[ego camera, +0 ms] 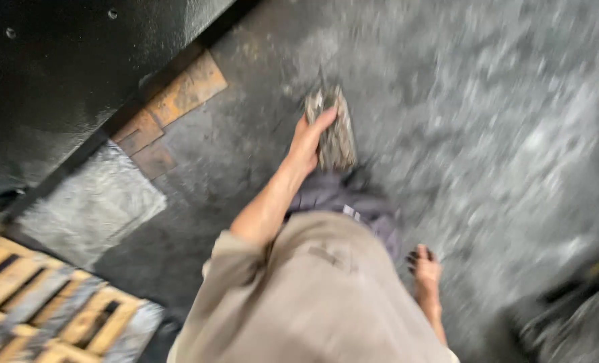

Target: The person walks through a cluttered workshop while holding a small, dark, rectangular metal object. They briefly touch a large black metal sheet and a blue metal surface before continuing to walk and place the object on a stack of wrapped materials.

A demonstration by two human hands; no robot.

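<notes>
A flat, grimy slab-like piece (333, 131) — grey and mottled, its material not clear through the blur — is being carried in the left hand (307, 142), the fingers wrapped over its near edge and the thumb laid along its face. It is being held out ahead of the body, above the dark concrete floor (501, 134), well apart from the right hand (426, 269), which is hanging low at the side with dirt-blackened fingertips (415, 257) loosely curled and nothing held in it.

A slip is judged to be the main risk: the piece is being gripped by one edge only, with one hand, so a swing of the arm could be enough to loosen it and send it down onto the floor or a foot. The floor is looking rough and patchy, and a wooden pallet (37, 302), rusty plates (178, 94) and a black machine body (64, 74) are lying close on the left — a stumble or a knock there is being risked.
</notes>
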